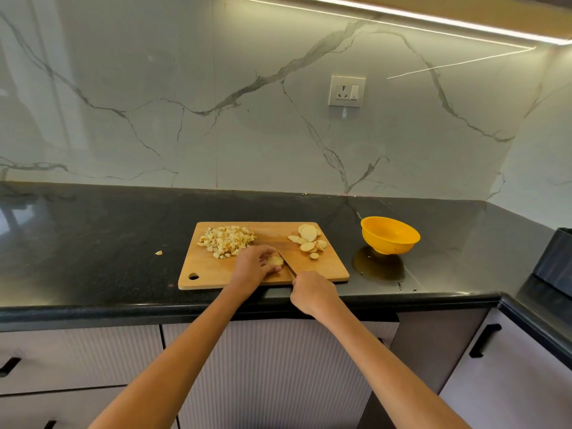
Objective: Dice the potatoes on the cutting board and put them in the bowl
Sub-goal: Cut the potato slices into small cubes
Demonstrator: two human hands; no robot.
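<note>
A wooden cutting board [328,267] lies on the black counter. A heap of diced potato [227,239] sits at its far left, and several round potato slices [309,239] lie at its far right. My left hand [253,266] holds a small stack of potato slices [275,261] near the board's middle. My right hand [312,294] grips the handle of a knife [286,264], whose blade lies right beside that stack. A yellow bowl [390,235] stands on the counter to the right of the board; it looks empty.
One stray potato piece [158,252] lies on the black counter [93,243] left of the board. A dark appliance [555,261] stands at the far right. A wall socket [346,91] is set in the marble backsplash. Drawers and cabinet doors run below the counter edge.
</note>
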